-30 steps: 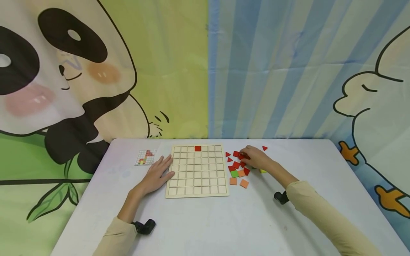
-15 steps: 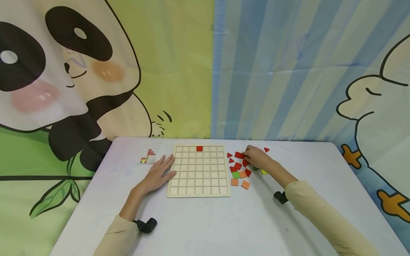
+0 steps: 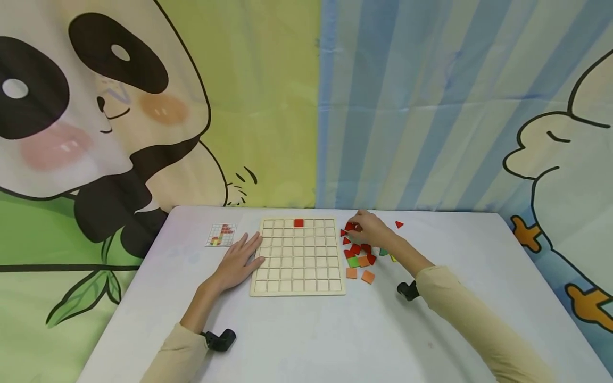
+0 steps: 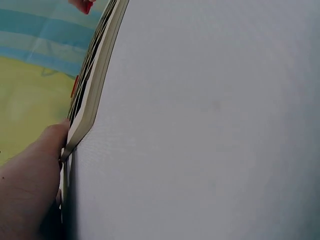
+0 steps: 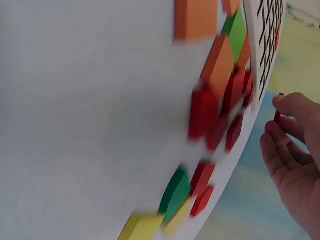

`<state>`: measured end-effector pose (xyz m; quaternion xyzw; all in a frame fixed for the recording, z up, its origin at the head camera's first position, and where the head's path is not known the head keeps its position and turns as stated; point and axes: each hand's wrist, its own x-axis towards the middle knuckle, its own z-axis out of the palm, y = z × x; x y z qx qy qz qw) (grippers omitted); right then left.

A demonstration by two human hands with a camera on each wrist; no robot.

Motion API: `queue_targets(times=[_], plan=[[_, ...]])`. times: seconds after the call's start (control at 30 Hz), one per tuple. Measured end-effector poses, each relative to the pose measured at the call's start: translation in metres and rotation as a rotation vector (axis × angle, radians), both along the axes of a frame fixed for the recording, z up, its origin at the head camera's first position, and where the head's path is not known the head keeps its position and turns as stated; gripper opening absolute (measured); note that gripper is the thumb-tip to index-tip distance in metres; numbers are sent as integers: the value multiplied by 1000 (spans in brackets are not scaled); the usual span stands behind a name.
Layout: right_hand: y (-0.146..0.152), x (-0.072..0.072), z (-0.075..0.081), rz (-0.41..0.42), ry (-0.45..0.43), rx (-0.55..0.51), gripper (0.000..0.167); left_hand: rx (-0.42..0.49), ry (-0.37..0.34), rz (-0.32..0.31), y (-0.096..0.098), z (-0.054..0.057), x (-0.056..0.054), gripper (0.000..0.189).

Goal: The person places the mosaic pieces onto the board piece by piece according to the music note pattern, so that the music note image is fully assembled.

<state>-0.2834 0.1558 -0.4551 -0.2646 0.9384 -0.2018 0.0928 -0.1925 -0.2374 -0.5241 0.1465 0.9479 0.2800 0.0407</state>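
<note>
Near the far edge of the worktop (image 3: 306, 340), the right hand (image 3: 372, 232) pinches a small red piece (image 5: 278, 115), with the board (image 3: 298, 269) just to its left, while the left hand (image 3: 235, 261), fingers straight, touches the board's left edge.

Free room over near table (image 3: 306, 340), tiles (image 3: 364, 261) beside board (image 3: 298, 258)

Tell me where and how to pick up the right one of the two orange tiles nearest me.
Pinch the orange tile by two opposite side edges, probably from above and the near right: it lies flat, bare table shows on that side, and the other orange tile sits close on its left.
</note>
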Motion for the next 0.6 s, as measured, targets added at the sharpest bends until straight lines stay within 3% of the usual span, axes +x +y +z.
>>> queue_targets(times=[0.13,0.27,0.4,0.6], plan=[[-38,8,-1,116,22,-95,32,6,1,-1,-2,0,1,68],[-82,9,-5,158,0,-142,35,10,-8,0,-2,0,1,68],[-113,3,-12,172,16,-95,28,16,-18,0,-3,2,2,68],[-123,-3,-23,188,90,-13,21,13,-39,0,-2,2,0,69]])
